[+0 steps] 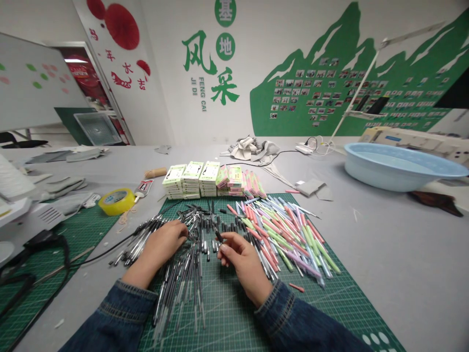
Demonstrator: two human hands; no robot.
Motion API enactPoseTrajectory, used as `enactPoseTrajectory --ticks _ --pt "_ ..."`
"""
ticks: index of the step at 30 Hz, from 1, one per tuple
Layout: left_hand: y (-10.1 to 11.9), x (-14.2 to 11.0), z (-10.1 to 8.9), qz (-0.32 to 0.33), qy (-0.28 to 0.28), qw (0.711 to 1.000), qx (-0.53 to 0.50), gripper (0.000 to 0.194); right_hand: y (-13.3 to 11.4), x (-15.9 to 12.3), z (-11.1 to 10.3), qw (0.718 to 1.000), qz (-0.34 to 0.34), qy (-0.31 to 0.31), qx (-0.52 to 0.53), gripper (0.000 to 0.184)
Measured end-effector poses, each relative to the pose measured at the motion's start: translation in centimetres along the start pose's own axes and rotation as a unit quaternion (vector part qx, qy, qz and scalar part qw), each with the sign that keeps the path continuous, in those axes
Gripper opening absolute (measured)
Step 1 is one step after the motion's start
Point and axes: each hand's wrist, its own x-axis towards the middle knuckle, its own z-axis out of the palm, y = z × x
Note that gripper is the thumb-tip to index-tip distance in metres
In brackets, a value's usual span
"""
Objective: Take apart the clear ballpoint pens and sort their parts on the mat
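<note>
Obliquely, the black piece (219,236) in the right hand (240,258) points up-left.

The white wall (166,98) bears 基地风采 and "JI DI FENG CAI" in green lettering; the angled banner (119,58) carries red 马年大吉.

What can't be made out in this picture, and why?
Head view, all:
Whether the left hand grips anything: hidden by its fingers.
Undermost pieces in the pastel plastic pen pile: covered by upper ones.
Small rectangular wall photos: contents too small.
Flat black panel: cut off by right edge.
</note>
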Motion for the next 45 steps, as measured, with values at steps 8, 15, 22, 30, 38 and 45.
enactPoseTrajectory --ticks 8,15,22,30,38,45 --pt "3.6 -0.8 -2.1 -0.018 0.090 0.913 -0.397 0.021 -0.4 -0.5 -0.1 0.989 -0.039 0.011 -0.143 0.021" --pt "5.7 -1.4 -2.0 0.013 0.041 0.846 -0.531 0.019 -0.5 -0.6 -0.1 0.970 -0.078 0.021 -0.228 0.022" --pt "5.9 -1.4 -1.9 0.031 -0.016 0.864 -0.502 0.017 -0.8 -0.7 -0.1 0.952 -0.120 0.022 -0.279 0.024" --pt "6.0 -1.6 -1.7 0.034 -0.046 0.861 -0.505 0.017 -0.6 -0.4 -0.2 0.961 -0.087 0.057 -0.257 0.011" --pt "6.0 -1.7 -2.1 0.039 -0.052 0.856 -0.512 0.017 -0.6 -0.4 -0.1 0.989 -0.033 0.008 -0.142 0.016" --pt "6.0 -1.8 -2.2 0.042 -0.069 0.845 -0.529 0.013 -0.2 -0.4 0.1 0.996 0.047 -0.063 -0.045 0.027"
